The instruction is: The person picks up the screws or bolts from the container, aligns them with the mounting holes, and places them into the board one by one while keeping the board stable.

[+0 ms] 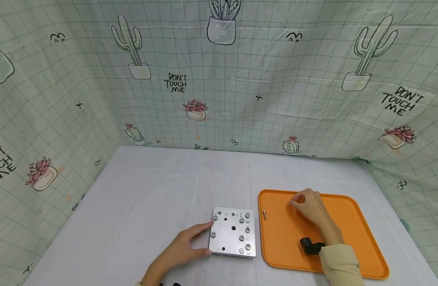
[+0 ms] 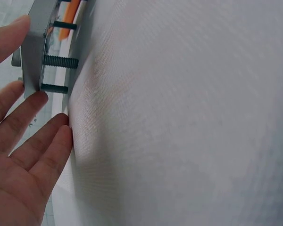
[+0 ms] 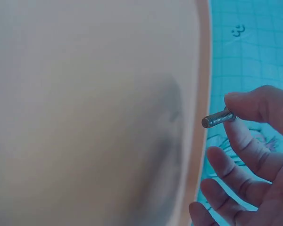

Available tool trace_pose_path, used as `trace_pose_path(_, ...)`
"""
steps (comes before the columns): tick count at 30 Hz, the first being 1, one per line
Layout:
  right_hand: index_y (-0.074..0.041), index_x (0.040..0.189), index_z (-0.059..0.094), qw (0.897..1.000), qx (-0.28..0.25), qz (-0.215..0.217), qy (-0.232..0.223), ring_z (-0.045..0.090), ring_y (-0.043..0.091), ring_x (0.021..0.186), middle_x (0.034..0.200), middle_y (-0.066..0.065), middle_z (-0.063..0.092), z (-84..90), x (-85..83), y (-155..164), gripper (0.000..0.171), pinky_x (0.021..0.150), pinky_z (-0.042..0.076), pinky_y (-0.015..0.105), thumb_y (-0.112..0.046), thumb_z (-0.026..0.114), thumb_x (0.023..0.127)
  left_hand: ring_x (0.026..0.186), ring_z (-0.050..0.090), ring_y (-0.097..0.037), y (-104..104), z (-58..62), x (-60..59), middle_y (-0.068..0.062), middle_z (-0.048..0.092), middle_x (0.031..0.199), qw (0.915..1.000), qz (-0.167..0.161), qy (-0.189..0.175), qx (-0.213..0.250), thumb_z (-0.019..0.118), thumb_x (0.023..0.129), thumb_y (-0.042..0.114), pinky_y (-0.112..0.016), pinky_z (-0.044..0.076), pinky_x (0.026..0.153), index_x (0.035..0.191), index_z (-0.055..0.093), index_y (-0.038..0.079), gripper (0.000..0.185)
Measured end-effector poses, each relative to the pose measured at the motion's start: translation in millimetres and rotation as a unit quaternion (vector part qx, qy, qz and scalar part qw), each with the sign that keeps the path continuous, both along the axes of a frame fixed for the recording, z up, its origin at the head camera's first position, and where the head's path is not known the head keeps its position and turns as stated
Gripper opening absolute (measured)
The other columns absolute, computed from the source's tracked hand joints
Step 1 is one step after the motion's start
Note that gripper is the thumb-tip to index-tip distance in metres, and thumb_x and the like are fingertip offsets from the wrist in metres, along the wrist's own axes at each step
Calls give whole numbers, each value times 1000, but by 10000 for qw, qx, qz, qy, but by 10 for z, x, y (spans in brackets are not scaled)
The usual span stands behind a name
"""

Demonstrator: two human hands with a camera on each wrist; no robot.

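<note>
A silver metal plate (image 1: 227, 236) lies on the table with several socket-head screws and dark holes in its top. My left hand (image 1: 184, 244) rests against its left side, thumb at the near corner and forefinger farther up the edge. In the left wrist view, threaded screw ends (image 2: 60, 61) stick out beneath the plate, and the fingers look fairly straight. Over the orange tray (image 1: 283, 254), my right hand (image 1: 309, 204) pinches a metal screw (image 3: 217, 118) between thumb and forefinger. Its threaded end points outward; the fingertips partly hide its head.
One more screw (image 1: 264, 215) lies at the left side of the tray, close to the plate's right edge. White cloth covers the table (image 1: 151, 190). A patterned curtain (image 1: 240, 79) hangs behind and at both sides.
</note>
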State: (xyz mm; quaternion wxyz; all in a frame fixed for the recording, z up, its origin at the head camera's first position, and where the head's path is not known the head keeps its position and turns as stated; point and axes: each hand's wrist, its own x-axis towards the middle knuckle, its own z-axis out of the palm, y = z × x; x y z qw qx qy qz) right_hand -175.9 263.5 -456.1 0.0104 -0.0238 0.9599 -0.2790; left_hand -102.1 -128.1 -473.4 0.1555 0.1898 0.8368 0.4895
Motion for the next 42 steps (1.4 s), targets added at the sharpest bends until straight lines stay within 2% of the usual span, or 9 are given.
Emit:
trace_pose_path(6, -7, 83, 61, 9990, -310, 313, 20, 43, 28, 92, 95, 11, 55, 71, 84, -121, 13, 74, 39, 37, -19, 66, 84, 131, 42, -26, -2, -2, 0, 1, 48, 140, 10000, -11, -29, -16, 75, 76, 32, -29, 39, 107, 137, 47, 22, 67)
trace_pose_path(9, -10, 81, 60, 9977, -465, 479, 119, 44, 29, 97, 95, 9, 55, 114, 147, -228, 11, 77, 41, 40, -18, 66, 83, 131, 42, -26, -2, -12, -1, 1, 48, 140, 10000, -15, 14, -34, 75, 77, 32, -29, 39, 107, 137, 47, 22, 67)
trace_pose_path(13, -14, 80, 59, 9954, -634, 670, 240, 43, 34, 108, 102, 9, 56, 172, 243, -391, 9, 83, 43, 49, -17, 67, 83, 131, 42, -26, -2, -15, 0, 1, 48, 140, 10000, -17, 50, -50, 75, 77, 31, -28, 39, 107, 137, 47, 21, 67)
trace_pose_path(16, -18, 79, 59, 9936, -749, 787, 316, 43, 31, 108, 106, 7, 56, 210, 313, -523, 10, 81, 44, 43, -18, 68, 82, 131, 42, -26, -1, -9, 2, 1, 48, 140, 10000, -13, 40, -38, 75, 77, 31, -28, 39, 108, 137, 47, 21, 67)
trace_pose_path(19, -20, 78, 59, 9903, -922, 915, 488, 43, 23, 101, 103, 3, 56, 248, 387, -651, 12, 78, 44, 36, -16, 70, 80, 132, 41, -27, 3, -5, 1, 0, 48, 140, 10000, -29, 15, -13, 75, 77, 32, -28, 38, 108, 137, 47, 21, 67)
trace_pose_path(25, -22, 79, 59, 9780, -1084, 1377, 1134, 41, 12, 94, 97, -7, 54, 289, 533, -889, 19, 75, 44, 31, -11, 74, 76, 133, 40, -27, 4, -12, -4, -1, 47, 141, 10000, -36, 4, 1, 76, 77, 30, -29, 38, 108, 137, 47, 20, 68)
trace_pose_path(29, -25, 80, 59, 9686, -1159, 1668, 1434, 41, 9, 97, 98, -10, 54, 279, 637, -1060, 22, 78, 43, 31, -12, 76, 75, 132, 41, -27, -2, -20, -8, -1, 48, 141, 10000, -40, 39, 4, 75, 77, 31, -28, 38, 108, 137, 47, 20, 68)
trace_pose_path(35, -28, 80, 59, 9580, -1302, 2039, 1540, 42, 5, 96, 98, -14, 53, 192, 776, -1312, 22, 84, 42, 29, -16, 76, 75, 131, 42, -26, 0, -27, -11, -1, 48, 140, 9999, -61, 87, -24, 75, 77, 31, -29, 39, 108, 137, 47, 18, 68)
trace_pose_path(42, -23, 78, 61, 9471, -1114, 2343, 1889, 41, 5, 92, 95, -13, 53, 39, 845, -1510, 19, 77, 43, 25, -18, 78, 72, 131, 42, -27, 6, -10, -10, -3, 48, 140, 10000, -84, 19, -17, 75, 77, 32, -33, 40, 107, 138, 46, 17, 68)
